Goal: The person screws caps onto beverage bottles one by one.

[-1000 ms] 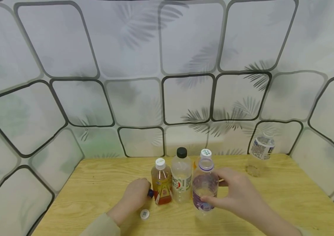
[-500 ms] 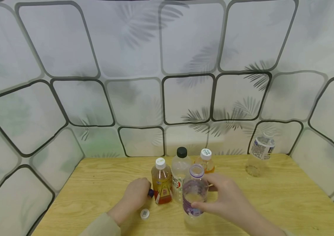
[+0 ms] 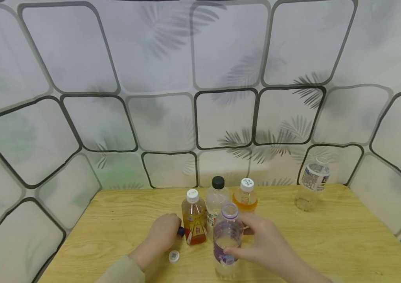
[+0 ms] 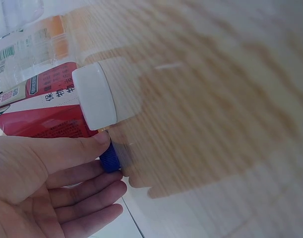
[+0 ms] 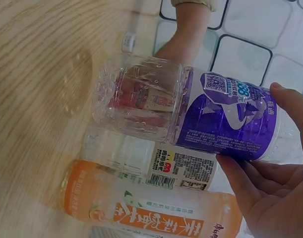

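Observation:
My right hand (image 3: 246, 240) grips an uncapped clear bottle with a purple label (image 3: 227, 239) (image 5: 225, 116), upright in front of the row of bottles. Whether its base touches the table I cannot tell. My left hand (image 3: 172, 231) rests on the table left of the tea bottle (image 3: 194, 220) and pinches a small blue cap (image 4: 110, 159) between thumb and fingers. The cap sits right beside the tea bottle's white lid (image 4: 94, 99).
Behind stand a clear bottle with a black cap (image 3: 217, 193) and an orange drink bottle (image 3: 245, 197) (image 5: 151, 210). A loose white cap (image 3: 173, 256) lies by my left wrist. Another clear bottle (image 3: 311, 184) stands at the back right of the wooden table (image 3: 345, 236), with patterned walls close around.
My right hand has carried the purple-labelled bottle leftward and nearer to me, uncovering the orange bottle. My left hand has stayed put with the blue cap.

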The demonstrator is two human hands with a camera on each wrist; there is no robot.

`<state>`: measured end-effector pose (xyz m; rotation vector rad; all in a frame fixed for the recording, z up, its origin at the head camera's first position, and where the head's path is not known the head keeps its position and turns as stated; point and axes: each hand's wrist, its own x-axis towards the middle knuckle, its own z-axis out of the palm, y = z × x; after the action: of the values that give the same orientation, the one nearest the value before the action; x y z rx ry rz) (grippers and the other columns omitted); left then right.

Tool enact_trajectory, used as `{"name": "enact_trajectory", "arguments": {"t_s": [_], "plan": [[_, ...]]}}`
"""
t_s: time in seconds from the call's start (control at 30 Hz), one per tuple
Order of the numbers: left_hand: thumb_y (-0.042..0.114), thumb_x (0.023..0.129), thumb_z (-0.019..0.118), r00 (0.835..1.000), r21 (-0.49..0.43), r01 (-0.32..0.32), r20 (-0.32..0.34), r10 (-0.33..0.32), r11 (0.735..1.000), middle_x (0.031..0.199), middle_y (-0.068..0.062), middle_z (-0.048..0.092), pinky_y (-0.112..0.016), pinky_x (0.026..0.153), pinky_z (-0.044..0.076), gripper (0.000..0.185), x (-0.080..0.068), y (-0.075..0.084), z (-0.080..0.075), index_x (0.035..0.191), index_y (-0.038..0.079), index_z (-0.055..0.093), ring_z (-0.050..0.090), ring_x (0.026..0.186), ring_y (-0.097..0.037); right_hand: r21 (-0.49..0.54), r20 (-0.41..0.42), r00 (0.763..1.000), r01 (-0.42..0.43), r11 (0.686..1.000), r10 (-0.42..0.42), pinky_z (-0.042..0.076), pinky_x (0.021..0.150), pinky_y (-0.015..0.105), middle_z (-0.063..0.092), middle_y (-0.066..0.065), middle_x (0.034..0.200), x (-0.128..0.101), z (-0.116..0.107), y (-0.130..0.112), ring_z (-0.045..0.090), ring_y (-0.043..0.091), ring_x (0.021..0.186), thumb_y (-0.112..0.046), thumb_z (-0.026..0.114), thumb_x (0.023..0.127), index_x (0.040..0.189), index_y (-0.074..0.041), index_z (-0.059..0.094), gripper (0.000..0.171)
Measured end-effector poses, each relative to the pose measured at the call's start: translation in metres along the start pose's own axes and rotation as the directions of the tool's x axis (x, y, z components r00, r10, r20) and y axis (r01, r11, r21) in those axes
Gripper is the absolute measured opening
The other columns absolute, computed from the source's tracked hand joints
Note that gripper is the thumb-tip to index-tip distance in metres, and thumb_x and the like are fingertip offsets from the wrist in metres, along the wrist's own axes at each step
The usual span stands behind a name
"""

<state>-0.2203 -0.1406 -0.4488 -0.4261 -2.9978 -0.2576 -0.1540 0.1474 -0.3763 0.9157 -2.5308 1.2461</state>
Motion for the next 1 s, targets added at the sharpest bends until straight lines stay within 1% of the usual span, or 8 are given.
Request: {"name": "enact_trajectory", "arguments": {"t_s": [0.2, 0.3, 0.37, 0.7, 0.83, 1.0], "plan": [[0.003, 0.079, 0.088, 1.000, -0.006, -0.009, -0.009, 0.009, 1.000, 0.072, -0.003, 0.062, -0.038, 0.061, 0.055, 0.026, -0.001, 0.000, 0.000, 0.069, 0.009, 0.065, 0.055, 0.063, -0.016, 0.030, 0.039, 0.999, -0.031, 0.999, 0.030, 0.065, 0.081, 0.025, 0.077, 0.001, 0.117, 0.001, 0.004, 0.001, 0.071, 0.005, 0.098, -0.037, 0.094, 0.081, 0.122, -0.012, 0.073, 0.053], [0.003, 0.080, 0.087, 1.000, -0.017, -0.001, -0.002, 0.001, 1.000, 0.072, -0.003, 0.061, -0.037, 0.061, 0.054, 0.025, -0.001, 0.000, 0.000, 0.069, 0.009, 0.065, 0.054, 0.063, -0.016, 0.040, 0.054, 0.997, -0.066, 0.997, 0.063, 0.064, 0.082, 0.024, 0.077, -0.001, 0.119, 0.000, 0.006, 0.002, 0.071, 0.006, 0.099, -0.038, 0.094, 0.081, 0.124, -0.013, 0.073, 0.054], [0.003, 0.080, 0.087, 1.000, -0.021, 0.003, 0.002, -0.003, 1.000, 0.073, -0.002, 0.061, -0.037, 0.061, 0.054, 0.025, 0.000, 0.000, 0.001, 0.070, 0.009, 0.065, 0.053, 0.063, -0.016, 0.039, 0.058, 0.996, -0.073, 0.997, 0.071, 0.065, 0.083, 0.025, 0.077, -0.001, 0.119, 0.000, 0.008, 0.003, 0.072, 0.006, 0.100, -0.038, 0.094, 0.081, 0.123, -0.013, 0.073, 0.054], [0.006, 0.080, 0.088, 1.000, -0.012, 0.003, 0.002, -0.003, 1.000, 0.073, -0.002, 0.061, -0.037, 0.062, 0.055, 0.025, 0.001, -0.002, 0.002, 0.071, 0.009, 0.066, 0.055, 0.064, -0.016, 0.038, 0.061, 0.992, -0.114, 0.993, 0.112, 0.065, 0.083, 0.026, 0.076, 0.000, 0.118, -0.004, 0.015, 0.008, 0.070, 0.005, 0.100, -0.041, 0.094, 0.081, 0.122, -0.011, 0.072, 0.056], [0.006, 0.079, 0.089, 1.000, -0.007, 0.003, 0.001, -0.003, 1.000, 0.074, -0.002, 0.061, -0.037, 0.062, 0.054, 0.024, 0.001, -0.002, 0.002, 0.071, 0.009, 0.067, 0.055, 0.064, -0.017, 0.030, 0.059, 0.991, -0.120, 0.992, 0.118, 0.065, 0.084, 0.025, 0.075, 0.000, 0.119, -0.004, 0.015, 0.009, 0.070, 0.006, 0.102, -0.041, 0.094, 0.080, 0.122, -0.010, 0.072, 0.056], [0.006, 0.079, 0.089, 1.000, -0.016, 0.003, 0.001, -0.003, 1.000, 0.073, -0.002, 0.061, -0.037, 0.062, 0.054, 0.025, 0.000, -0.002, 0.002, 0.071, 0.009, 0.066, 0.055, 0.064, -0.017, 0.015, 0.060, 0.991, -0.118, 0.993, 0.117, 0.065, 0.087, 0.026, 0.075, 0.000, 0.120, -0.005, 0.015, 0.010, 0.072, 0.009, 0.105, -0.042, 0.093, 0.081, 0.125, -0.010, 0.070, 0.059]]}}
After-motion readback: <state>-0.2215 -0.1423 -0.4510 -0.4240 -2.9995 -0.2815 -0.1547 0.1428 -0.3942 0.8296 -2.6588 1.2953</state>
